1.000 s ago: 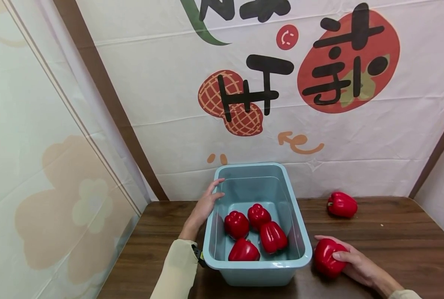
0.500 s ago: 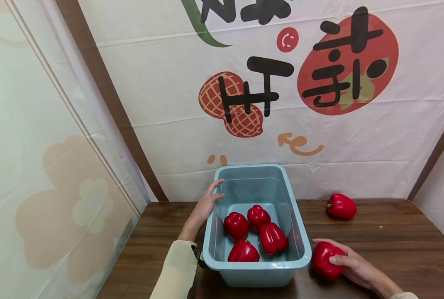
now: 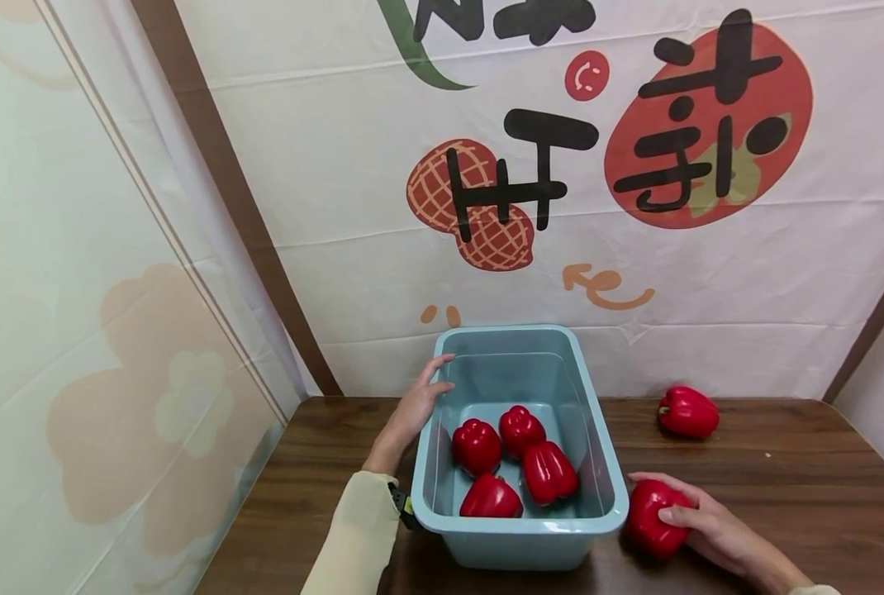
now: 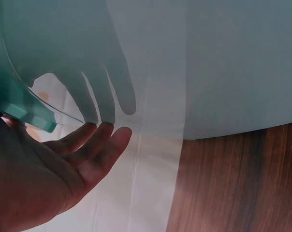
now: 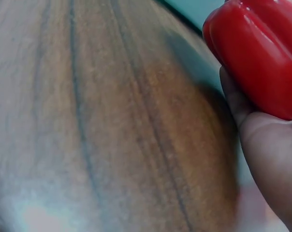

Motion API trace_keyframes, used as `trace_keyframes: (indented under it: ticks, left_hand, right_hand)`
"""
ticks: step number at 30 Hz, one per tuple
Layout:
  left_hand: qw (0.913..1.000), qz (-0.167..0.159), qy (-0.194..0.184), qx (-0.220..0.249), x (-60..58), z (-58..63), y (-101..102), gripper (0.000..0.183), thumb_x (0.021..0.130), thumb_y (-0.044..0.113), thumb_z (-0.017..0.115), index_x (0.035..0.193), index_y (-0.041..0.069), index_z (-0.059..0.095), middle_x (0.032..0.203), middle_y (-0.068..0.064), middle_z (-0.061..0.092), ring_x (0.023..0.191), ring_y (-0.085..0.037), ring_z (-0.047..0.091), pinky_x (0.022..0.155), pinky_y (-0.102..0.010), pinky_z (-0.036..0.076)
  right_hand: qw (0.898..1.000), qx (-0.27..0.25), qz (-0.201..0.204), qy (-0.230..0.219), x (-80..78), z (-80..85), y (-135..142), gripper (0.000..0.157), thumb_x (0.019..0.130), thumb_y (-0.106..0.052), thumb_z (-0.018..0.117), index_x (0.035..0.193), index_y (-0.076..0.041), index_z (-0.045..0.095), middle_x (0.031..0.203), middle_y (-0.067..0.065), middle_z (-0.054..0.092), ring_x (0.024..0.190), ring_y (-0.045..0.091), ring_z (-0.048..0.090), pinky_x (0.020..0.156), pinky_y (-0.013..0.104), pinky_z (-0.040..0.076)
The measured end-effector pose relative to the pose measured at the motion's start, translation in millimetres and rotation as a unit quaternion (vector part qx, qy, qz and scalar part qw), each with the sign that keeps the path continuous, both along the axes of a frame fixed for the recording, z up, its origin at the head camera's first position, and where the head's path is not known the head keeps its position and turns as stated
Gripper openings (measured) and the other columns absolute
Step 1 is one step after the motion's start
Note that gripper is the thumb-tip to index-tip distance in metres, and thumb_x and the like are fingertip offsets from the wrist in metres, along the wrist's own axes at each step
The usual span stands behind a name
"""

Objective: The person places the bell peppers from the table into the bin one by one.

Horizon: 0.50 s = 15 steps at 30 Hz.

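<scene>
A light blue plastic tub [image 3: 520, 525] with several red bell peppers inside stands on the table. My left hand [image 3: 416, 406] grips its left rim, two digits reaching over the edge. In the left wrist view, the other fingers [image 4: 105, 145] meet the tub's outer wall [image 4: 151, 63], which mirrors them. Just right of the tub, my right hand [image 3: 717, 529] holds a red bell pepper [image 3: 653, 519], thumb across its near side. The right wrist view shows that bell pepper [image 5: 262, 53] seated in the palm, its right part cut off by the frame.
Another red bell pepper [image 3: 689, 411] lies on its side at the back right of the brown wood table [image 3: 777, 471]. A white printed cloth [image 3: 368, 281] hangs behind the table, and a second panel [image 3: 115, 347] stands at the left.
The view has shifted slightly, moving everything a little to the right. Both hands keep their holds, and the pepper stays beside the tub's right side.
</scene>
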<state>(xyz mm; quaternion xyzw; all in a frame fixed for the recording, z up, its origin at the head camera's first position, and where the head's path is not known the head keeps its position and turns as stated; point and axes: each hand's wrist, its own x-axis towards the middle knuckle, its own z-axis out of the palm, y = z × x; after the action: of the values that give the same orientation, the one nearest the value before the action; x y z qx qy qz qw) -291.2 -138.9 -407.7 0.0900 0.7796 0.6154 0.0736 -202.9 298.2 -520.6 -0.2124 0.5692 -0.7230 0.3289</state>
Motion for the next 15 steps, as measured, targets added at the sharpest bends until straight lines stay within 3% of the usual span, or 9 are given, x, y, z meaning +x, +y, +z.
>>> trace_keyframes:
  ticks: [15]
  left_hand:
    - [1.0000, 0.002, -0.001, -0.005, -1.8, 1.1, -1, 0.051, 0.101, 0.017, 0.041, 0.152, 0.022, 0.036, 0.162, -0.010, 0.021, 0.138, -0.036, 0.031, 0.110, -0.060, 0.032]
  right_hand:
    - [0.999, 0.008, -0.018, 0.039, -4.8, 19.2, 4, 0.052, 0.101, -0.008, 0.035, 0.144, -0.034, 0.046, 0.137, -0.006, 0.054, 0.122, 0.015, 0.054, 0.098, 0.043, 0.051]
